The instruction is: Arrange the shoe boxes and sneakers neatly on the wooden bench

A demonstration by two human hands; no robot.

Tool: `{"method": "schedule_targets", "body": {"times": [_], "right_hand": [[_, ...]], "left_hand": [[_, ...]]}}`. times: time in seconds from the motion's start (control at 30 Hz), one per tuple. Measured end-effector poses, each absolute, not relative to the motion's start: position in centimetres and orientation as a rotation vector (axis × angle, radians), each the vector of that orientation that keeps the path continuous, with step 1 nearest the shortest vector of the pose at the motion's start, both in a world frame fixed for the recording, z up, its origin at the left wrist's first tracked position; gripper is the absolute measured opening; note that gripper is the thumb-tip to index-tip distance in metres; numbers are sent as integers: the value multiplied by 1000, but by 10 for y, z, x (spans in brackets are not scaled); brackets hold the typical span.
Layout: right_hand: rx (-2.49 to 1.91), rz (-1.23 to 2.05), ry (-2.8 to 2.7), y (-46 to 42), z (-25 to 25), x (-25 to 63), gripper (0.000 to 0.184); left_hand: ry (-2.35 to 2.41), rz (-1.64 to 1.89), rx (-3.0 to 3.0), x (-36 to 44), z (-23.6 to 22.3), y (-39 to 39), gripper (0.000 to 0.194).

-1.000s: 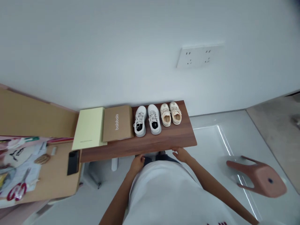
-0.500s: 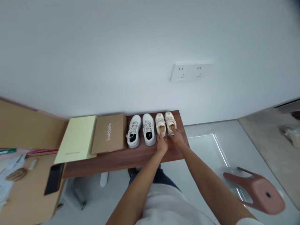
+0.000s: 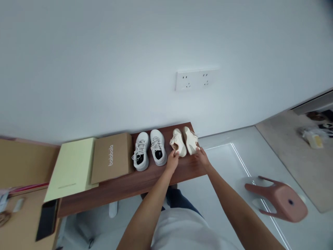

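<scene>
On the dark wooden bench (image 3: 135,182) stand a pair of white sneakers (image 3: 148,150) and, to their right, a pair of small cream shoes. My left hand (image 3: 172,160) is closed on the heel of the left cream shoe (image 3: 178,142), which is tipped onto its side. My right hand (image 3: 202,157) grips the heel of the right cream shoe (image 3: 189,139), also tilted, its sole turned toward me. Both arms reach forward from my white shirt.
A brown box marked "balabala" (image 3: 111,158) and a pale yellow box (image 3: 71,168) lie on the bench's left part. A tan desk with a black phone (image 3: 47,218) adjoins at the left. A pink plastic stool (image 3: 278,201) stands on the glossy floor at right. A wall socket (image 3: 196,79) is above.
My hands went from the bench's front edge to the cream shoes and took hold of their heels. The shoes now tilt up off the bench. The view has shifted right.
</scene>
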State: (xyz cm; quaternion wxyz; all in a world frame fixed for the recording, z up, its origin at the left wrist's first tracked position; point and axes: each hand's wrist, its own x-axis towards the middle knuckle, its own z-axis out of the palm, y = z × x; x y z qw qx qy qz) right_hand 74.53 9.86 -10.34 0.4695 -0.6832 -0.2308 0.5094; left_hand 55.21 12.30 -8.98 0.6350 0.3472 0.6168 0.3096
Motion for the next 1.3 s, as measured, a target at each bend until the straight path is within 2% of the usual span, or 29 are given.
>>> {"method": "schedule_targets", "body": {"times": [0.17, 0.33, 0.4, 0.5, 0.57, 0.63, 0.7, 0.77, 0.87, 0.93, 1.0, 1.17, 1.3], "right_hand": [[-1750, 1412, -100, 69, -118, 749, 31], [-1933, 1352, -123, 64, -122, 748, 37], [-2069, 1202, -237, 60, -118, 751, 42], [-2203, 766, -491, 48, -107, 747, 48], [-2150, 487, -737, 40, -98, 728, 48], [-1998, 423, -1030, 37, -90, 692, 45], [-1799, 587, -1377, 42, -86, 643, 38], [-1739, 756, -1591, 56, -84, 592, 38], [-1925, 957, -1583, 85, -86, 540, 45], [-1945, 989, -1508, 101, -88, 531, 35], [-1873, 999, -1379, 108, -90, 540, 27], [-1573, 1285, -610, 102, -99, 574, 27], [-1420, 1529, -63, 92, -110, 573, 21]], "left_hand": [[1229, 710, 227, 558, -112, 87, 19], [1277, 520, 194, 560, -120, 73, 20], [1347, 479, 259, 557, -116, 70, 26], [1486, 459, 479, 536, -104, 60, 35], [1611, 530, 785, 507, -93, 51, 39], [1773, 682, 1199, 470, -81, 45, 42], [2016, 758, 1498, 435, -70, 48, 45], [2212, 665, 1621, 408, -62, 61, 47], [2201, 366, 1615, 391, -61, 92, 37], [2135, 319, 1546, 387, -65, 110, 27], [2077, 456, 1447, 383, -70, 121, 22], [1725, 1003, 705, 369, -87, 113, 22], [1525, 945, 252, 366, -102, 95, 26]]}}
